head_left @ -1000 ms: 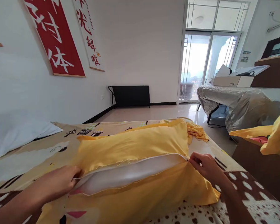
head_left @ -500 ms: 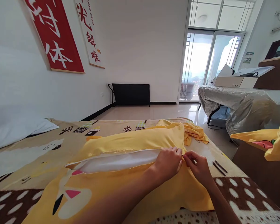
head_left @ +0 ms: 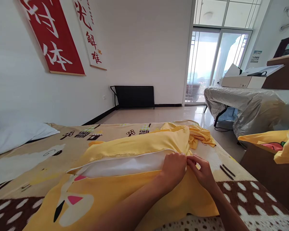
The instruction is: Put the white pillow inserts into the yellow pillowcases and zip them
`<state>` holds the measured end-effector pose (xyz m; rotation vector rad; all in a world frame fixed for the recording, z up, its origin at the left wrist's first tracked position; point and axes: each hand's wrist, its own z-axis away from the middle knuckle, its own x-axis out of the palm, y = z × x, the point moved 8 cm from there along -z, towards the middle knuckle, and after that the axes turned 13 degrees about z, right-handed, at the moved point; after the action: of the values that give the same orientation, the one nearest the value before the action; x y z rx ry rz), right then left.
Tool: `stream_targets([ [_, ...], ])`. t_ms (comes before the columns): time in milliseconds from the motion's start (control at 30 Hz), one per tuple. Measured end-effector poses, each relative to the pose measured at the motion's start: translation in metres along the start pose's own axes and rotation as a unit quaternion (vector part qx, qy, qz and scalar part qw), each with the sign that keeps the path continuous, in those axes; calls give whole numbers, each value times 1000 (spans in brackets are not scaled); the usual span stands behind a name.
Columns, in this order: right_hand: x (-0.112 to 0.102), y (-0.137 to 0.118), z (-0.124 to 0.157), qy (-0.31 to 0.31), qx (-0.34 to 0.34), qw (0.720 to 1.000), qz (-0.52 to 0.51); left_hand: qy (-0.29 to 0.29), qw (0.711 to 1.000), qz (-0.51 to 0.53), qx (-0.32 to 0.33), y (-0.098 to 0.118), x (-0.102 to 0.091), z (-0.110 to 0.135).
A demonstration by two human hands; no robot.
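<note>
A yellow pillowcase [head_left: 135, 195] lies across the bed in front of me, its long side open, and the white pillow [head_left: 125, 165] shows through the gap. My left hand [head_left: 173, 166] is closed on the pillowcase's edge at the right end of the opening. My right hand [head_left: 201, 171] pinches the same corner right beside it, fingertips touching the left hand's. What the right fingers pinch is too small to make out.
The bed has a patterned beige and brown cover [head_left: 38, 154]. A white pillow [head_left: 16, 136] lies at the left, and crumpled yellow cloth [head_left: 199, 134] behind the pillowcase. A yellow item [head_left: 279, 144] rests on a brown box at right. A plastic-covered table [head_left: 245, 106] stands beyond.
My left hand left the left end of the opening and came across to the right end, meeting my right hand. Since half a second ago both hands have barely shifted.
</note>
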<state>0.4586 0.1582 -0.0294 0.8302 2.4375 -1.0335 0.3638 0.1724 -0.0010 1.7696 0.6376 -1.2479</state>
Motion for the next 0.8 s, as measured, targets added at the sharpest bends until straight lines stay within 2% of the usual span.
stream_targets([
  [133,6,15,-2,-9,29,996,-80,10,999,44,-23,-12,-4,0],
  [267,18,12,0,-24,-1,999,-21,14,997,76,-30,-20,-6,3],
  [433,14,6,5,48,-49,995,66,6,994,103,-31,-25,-12,2],
  [567,6,2,6,78,-69,993,57,-5,992,118,-37,-24,-14,0],
  [800,-2,-4,4,127,-103,985,63,25,996,64,-59,-33,-25,6],
])
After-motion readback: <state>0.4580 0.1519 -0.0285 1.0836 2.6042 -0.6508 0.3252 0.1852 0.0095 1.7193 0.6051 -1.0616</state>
